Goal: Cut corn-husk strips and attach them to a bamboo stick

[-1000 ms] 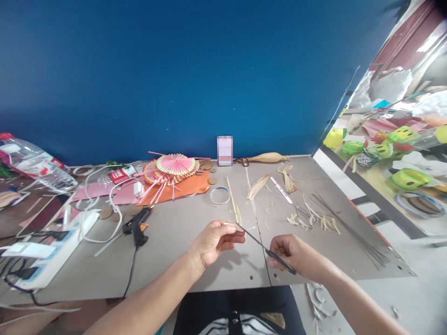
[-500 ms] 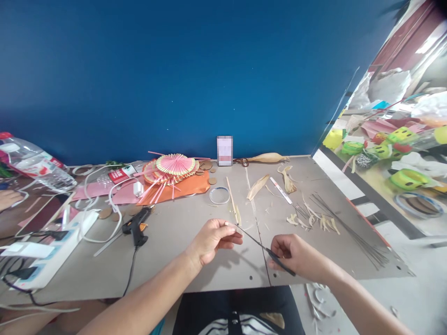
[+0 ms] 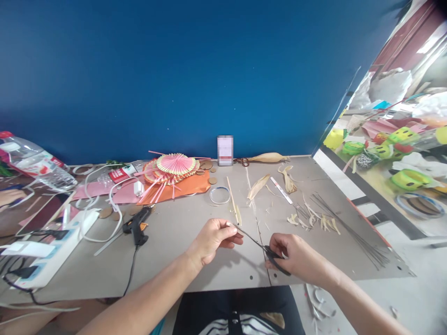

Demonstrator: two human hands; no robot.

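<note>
In the lower middle of the head view my right hand is closed around the handles of black-handled scissors. Their thin blades point up and left, with the tips close to the fingers of my left hand. Thumb and forefinger of that hand are pinched together; what sits between them is too small to make out. Beyond the hands lie a thin pale stick and a clear ring-shaped coil. A dried husk piece and a white marker lie farther right.
Left of my hands is a black glue gun, with a white power strip and cables beyond it. A pink paper fan lies at the back. Thin wires and husk scraps lie right. A blue wall borders the table.
My right hand has shifted slightly left with the scissors, and their handles look farther apart. My left hand has stayed nearly still.
</note>
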